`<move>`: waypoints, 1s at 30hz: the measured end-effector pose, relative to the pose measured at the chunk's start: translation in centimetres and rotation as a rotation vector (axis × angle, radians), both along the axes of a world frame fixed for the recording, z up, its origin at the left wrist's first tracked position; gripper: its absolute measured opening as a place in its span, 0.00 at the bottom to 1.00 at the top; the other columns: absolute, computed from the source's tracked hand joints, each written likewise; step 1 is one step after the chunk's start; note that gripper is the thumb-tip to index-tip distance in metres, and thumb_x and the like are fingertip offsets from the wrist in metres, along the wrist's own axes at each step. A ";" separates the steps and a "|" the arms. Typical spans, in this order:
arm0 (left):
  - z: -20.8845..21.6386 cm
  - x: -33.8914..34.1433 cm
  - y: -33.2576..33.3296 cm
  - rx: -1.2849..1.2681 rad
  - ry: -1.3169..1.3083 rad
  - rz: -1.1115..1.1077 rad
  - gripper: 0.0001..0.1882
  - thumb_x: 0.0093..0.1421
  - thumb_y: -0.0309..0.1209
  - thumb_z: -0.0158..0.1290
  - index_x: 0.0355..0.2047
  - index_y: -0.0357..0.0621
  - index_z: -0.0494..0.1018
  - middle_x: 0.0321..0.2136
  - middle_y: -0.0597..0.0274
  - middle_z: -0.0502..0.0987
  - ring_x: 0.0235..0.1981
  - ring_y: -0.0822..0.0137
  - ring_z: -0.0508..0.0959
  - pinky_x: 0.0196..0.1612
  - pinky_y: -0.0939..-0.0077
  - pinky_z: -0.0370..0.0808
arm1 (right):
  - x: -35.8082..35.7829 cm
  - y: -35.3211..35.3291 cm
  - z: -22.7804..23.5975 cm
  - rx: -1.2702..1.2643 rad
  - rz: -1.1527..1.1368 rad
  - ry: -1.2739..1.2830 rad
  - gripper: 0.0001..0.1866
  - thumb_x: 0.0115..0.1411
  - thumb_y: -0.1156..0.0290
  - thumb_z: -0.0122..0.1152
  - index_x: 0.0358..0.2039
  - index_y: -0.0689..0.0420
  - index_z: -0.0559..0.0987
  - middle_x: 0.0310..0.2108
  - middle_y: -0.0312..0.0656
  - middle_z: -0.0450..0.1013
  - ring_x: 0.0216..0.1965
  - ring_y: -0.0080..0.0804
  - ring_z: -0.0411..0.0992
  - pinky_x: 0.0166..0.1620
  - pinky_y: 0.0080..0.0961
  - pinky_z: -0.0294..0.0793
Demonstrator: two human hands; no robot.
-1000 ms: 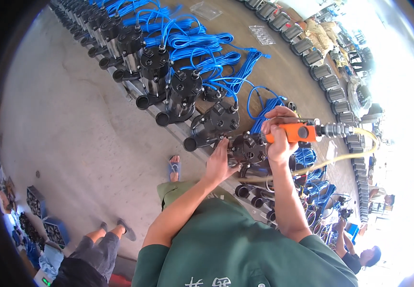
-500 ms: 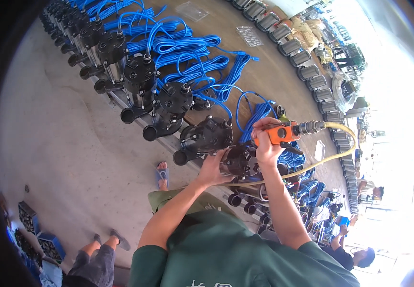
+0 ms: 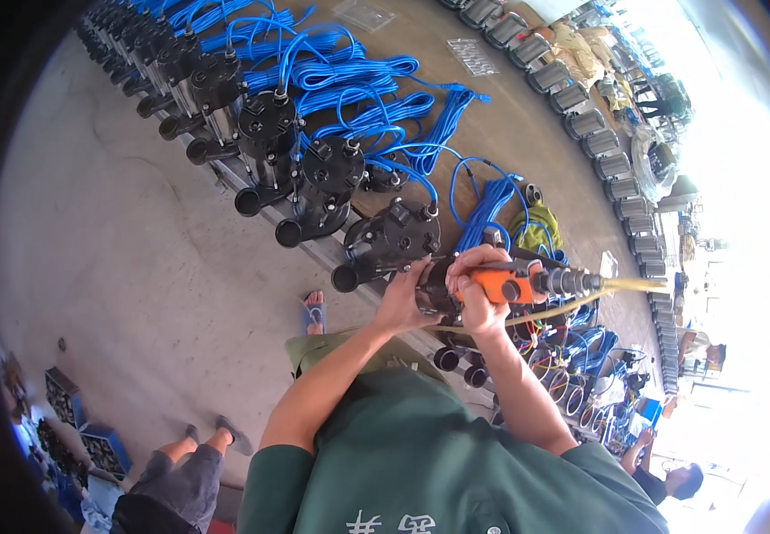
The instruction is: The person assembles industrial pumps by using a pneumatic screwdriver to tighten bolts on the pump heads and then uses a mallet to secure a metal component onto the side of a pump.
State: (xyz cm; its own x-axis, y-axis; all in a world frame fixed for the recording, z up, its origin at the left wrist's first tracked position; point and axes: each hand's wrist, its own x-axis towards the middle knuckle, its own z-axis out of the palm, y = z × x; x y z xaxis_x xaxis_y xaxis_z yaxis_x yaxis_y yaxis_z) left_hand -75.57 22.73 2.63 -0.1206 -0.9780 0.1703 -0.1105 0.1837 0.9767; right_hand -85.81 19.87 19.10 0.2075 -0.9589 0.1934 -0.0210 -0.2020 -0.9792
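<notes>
My right hand (image 3: 481, 298) is wrapped round an orange air-powered tool (image 3: 511, 290), and a metal coupling joins its end to a yellow hose (image 3: 563, 310). The tool is held against or just above a black submersible pump (image 3: 429, 292) at the near edge of the workbench; my fingers hide where they meet. On the near side, my left hand (image 3: 401, 301) grips that pump's body, fingers and thumb curved round it. Just left of it stands another black pump (image 3: 396, 233) with a round outlet and a blue cable (image 3: 489, 209) lying coiled behind.
A row of black pumps (image 3: 330, 169) lines the bench edge to the far left, with blue cable bundles (image 3: 358, 71) behind. Metal cylinders (image 3: 600, 142) run along the far side. Open pump bodies with wires (image 3: 563, 387) sit right. Two people (image 3: 171, 489) (image 3: 670, 481) are nearby.
The orange tool has moved down and left onto the pump, and my right hand has come close beside my left. My left hand stays on the pump. The whole view has shifted slightly.
</notes>
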 end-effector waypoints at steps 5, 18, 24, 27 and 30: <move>-0.3 0.2 0.0 -0.089 -0.041 0.003 0.61 0.34 0.36 0.75 0.68 0.41 0.53 0.56 0.43 0.71 0.53 0.40 0.73 0.57 0.52 0.72 | 0.7 1.9 3.0 -0.013 -0.106 -0.220 0.22 0.52 0.82 0.53 0.50 0.68 0.70 0.35 0.48 0.76 0.26 0.25 0.72 0.35 0.23 0.75; -0.8 -0.5 0.6 -0.038 -0.083 0.055 0.58 0.35 0.29 0.73 0.67 0.38 0.55 0.57 0.43 0.72 0.57 0.47 0.75 0.60 0.62 0.73 | -4.5 4.7 -0.3 -0.064 -0.111 -0.134 0.19 0.52 0.87 0.50 0.45 0.62 0.71 0.32 0.44 0.73 0.26 0.24 0.71 0.31 0.22 0.75; 0.7 -0.8 1.4 -0.024 -0.197 0.132 0.61 0.36 0.32 0.74 0.68 0.34 0.52 0.56 0.41 0.72 0.55 0.45 0.76 0.58 0.62 0.75 | -3.9 4.8 3.4 -0.011 -0.225 -0.165 0.23 0.53 0.83 0.52 0.52 0.65 0.71 0.37 0.47 0.75 0.26 0.24 0.72 0.32 0.22 0.75; 0.9 -1.2 1.9 0.156 -0.195 0.109 0.62 0.37 0.32 0.76 0.68 0.31 0.51 0.58 0.38 0.70 0.58 0.44 0.74 0.57 0.61 0.75 | -3.7 4.3 6.8 -0.206 -0.370 -0.207 0.23 0.53 0.75 0.57 0.51 0.67 0.70 0.39 0.54 0.74 0.25 0.29 0.72 0.30 0.27 0.74; -0.1 -1.0 1.8 0.041 -0.253 0.114 0.63 0.37 0.33 0.76 0.69 0.32 0.50 0.62 0.36 0.66 0.59 0.44 0.73 0.59 0.61 0.74 | -4.0 0.0 8.8 -0.590 -0.535 -0.373 0.22 0.56 0.69 0.56 0.50 0.66 0.71 0.43 0.53 0.74 0.37 0.35 0.74 0.44 0.31 0.75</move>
